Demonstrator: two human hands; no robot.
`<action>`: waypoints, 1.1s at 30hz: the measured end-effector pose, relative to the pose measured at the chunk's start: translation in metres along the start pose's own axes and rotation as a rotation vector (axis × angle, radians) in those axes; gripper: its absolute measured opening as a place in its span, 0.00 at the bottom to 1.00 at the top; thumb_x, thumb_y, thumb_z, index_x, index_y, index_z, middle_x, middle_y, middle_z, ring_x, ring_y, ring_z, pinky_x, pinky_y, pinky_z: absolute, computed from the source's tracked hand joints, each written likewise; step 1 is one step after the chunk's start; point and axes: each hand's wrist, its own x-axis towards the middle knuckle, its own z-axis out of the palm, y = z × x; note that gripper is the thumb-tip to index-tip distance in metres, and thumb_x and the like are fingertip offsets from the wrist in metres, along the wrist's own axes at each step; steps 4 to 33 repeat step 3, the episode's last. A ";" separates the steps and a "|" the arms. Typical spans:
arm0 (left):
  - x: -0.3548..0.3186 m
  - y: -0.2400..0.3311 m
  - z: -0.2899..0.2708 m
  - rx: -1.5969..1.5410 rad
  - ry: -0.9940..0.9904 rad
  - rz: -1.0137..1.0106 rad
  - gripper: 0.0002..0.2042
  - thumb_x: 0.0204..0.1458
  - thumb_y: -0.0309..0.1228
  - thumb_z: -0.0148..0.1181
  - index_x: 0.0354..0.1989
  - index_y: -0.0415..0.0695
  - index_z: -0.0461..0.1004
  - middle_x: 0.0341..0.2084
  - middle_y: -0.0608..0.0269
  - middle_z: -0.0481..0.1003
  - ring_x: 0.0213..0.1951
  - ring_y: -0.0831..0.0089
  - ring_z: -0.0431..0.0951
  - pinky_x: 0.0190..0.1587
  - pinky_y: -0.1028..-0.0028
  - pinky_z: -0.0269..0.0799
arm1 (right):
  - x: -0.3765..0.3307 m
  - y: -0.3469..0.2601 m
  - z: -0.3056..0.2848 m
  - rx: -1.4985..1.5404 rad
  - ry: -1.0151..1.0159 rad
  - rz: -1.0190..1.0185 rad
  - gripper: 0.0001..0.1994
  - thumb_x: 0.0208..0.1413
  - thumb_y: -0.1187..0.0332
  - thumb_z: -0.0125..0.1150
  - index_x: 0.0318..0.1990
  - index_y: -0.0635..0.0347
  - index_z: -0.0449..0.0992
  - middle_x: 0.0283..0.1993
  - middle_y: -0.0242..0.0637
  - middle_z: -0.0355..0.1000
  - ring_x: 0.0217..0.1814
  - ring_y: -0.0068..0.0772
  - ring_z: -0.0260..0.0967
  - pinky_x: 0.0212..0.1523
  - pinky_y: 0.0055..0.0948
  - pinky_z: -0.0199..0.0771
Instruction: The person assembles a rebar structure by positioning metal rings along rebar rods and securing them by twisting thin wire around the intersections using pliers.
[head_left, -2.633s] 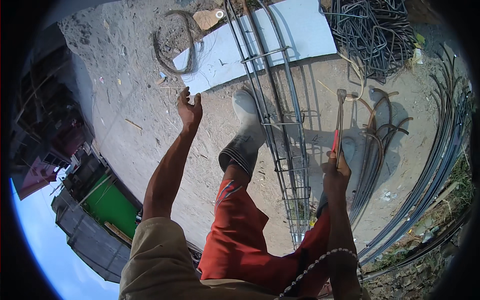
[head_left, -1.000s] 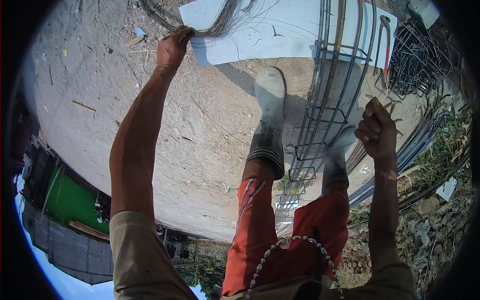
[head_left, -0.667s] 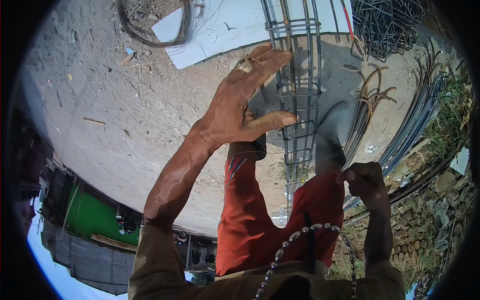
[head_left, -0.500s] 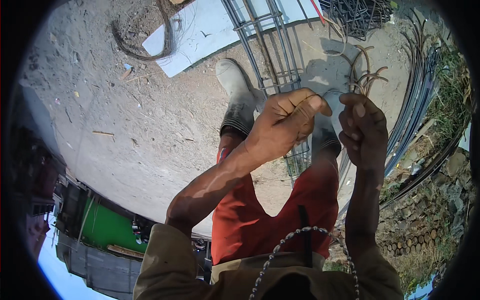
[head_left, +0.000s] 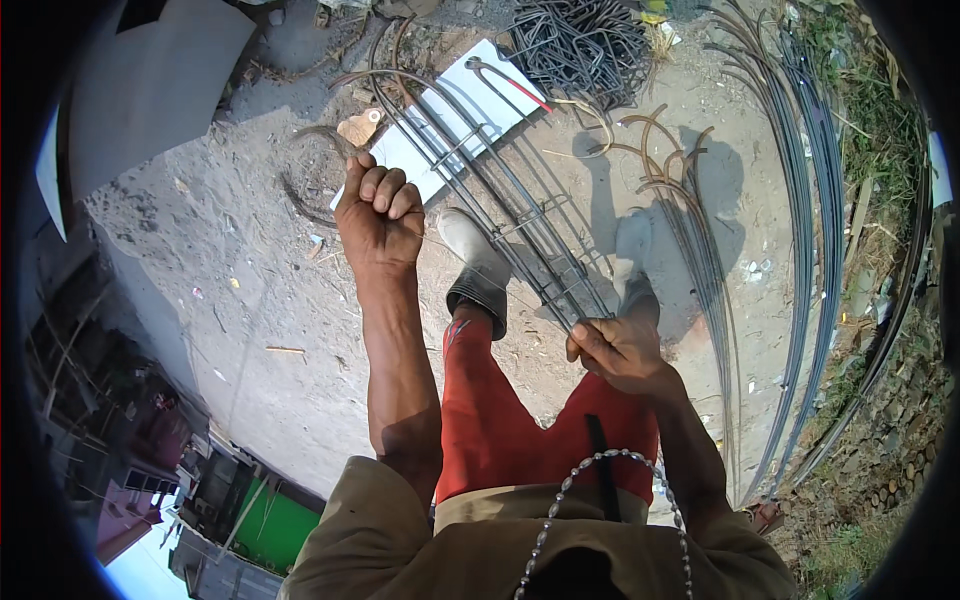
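My left hand (head_left: 380, 215) is raised on the left with its fingers curled into a fist. Whatever it may hold is too thin or hidden to make out. Lower down, my right hand (head_left: 622, 352) is closed, thumb against the fingers, at the near end of a long steel rebar cage (head_left: 522, 222). I cannot tell whether it touches the bars or what it pinches. The cage slants from the upper left toward my legs, its bars joined by square stirrups. My left boot (head_left: 470, 250) stands beside it, the right boot (head_left: 634, 250) on its other side.
A white board (head_left: 430, 180) lies under the cage's far part, with red-handled pincers (head_left: 538, 98) on it. Behind is a heap of bent stirrups (head_left: 575, 50). Hooked bars (head_left: 690, 215) and long rods (head_left: 800, 200) lie to the right, beside grass.
My hands have parted from the wire between them. The left went up and left into a fist; the right came down to the cage's near end. The view has shifted too.
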 end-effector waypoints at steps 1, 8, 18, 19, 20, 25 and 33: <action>-0.006 0.008 0.003 -0.167 -0.013 -0.023 0.09 0.59 0.34 0.48 0.32 0.42 0.68 0.13 0.74 0.60 0.16 0.83 0.57 0.16 0.81 0.52 | -0.016 0.000 -0.003 0.032 0.022 0.006 0.22 0.65 0.56 0.36 0.31 0.64 0.71 0.13 0.25 0.55 0.15 0.17 0.51 0.20 0.20 0.54; -0.027 0.004 0.026 0.002 -0.001 0.207 0.09 0.59 0.34 0.47 0.32 0.41 0.68 0.16 0.70 0.63 0.21 0.79 0.64 0.20 0.79 0.60 | -0.028 -0.019 -0.024 0.039 0.079 -0.059 0.21 0.65 0.57 0.37 0.30 0.63 0.71 0.13 0.25 0.55 0.16 0.17 0.51 0.20 0.20 0.54; -0.027 0.004 0.026 0.002 -0.001 0.207 0.09 0.59 0.34 0.47 0.32 0.41 0.68 0.16 0.70 0.63 0.21 0.79 0.64 0.20 0.79 0.60 | -0.028 -0.019 -0.024 0.039 0.079 -0.059 0.21 0.65 0.57 0.37 0.30 0.63 0.71 0.13 0.25 0.55 0.16 0.17 0.51 0.20 0.20 0.54; -0.027 0.004 0.026 0.002 -0.001 0.207 0.09 0.59 0.34 0.47 0.32 0.41 0.68 0.16 0.70 0.63 0.21 0.79 0.64 0.20 0.79 0.60 | -0.028 -0.019 -0.024 0.039 0.079 -0.059 0.21 0.65 0.57 0.37 0.30 0.63 0.71 0.13 0.25 0.55 0.16 0.17 0.51 0.20 0.20 0.54; -0.027 0.004 0.026 0.002 -0.001 0.207 0.09 0.59 0.34 0.47 0.32 0.41 0.68 0.16 0.70 0.63 0.21 0.79 0.64 0.20 0.79 0.60 | -0.028 -0.019 -0.024 0.039 0.079 -0.059 0.21 0.65 0.57 0.37 0.30 0.63 0.71 0.13 0.25 0.55 0.16 0.17 0.51 0.20 0.20 0.54; -0.027 0.004 0.026 0.002 -0.001 0.207 0.09 0.59 0.34 0.47 0.32 0.41 0.68 0.16 0.70 0.63 0.21 0.79 0.64 0.20 0.79 0.60 | -0.028 -0.019 -0.024 0.039 0.079 -0.059 0.21 0.65 0.57 0.37 0.30 0.63 0.71 0.13 0.25 0.55 0.16 0.17 0.51 0.20 0.20 0.54; -0.027 0.004 0.026 0.002 -0.001 0.207 0.09 0.59 0.34 0.47 0.32 0.41 0.68 0.16 0.70 0.63 0.21 0.79 0.64 0.20 0.79 0.60 | -0.028 -0.019 -0.024 0.039 0.079 -0.059 0.21 0.65 0.57 0.37 0.30 0.63 0.71 0.13 0.25 0.55 0.16 0.17 0.51 0.20 0.20 0.54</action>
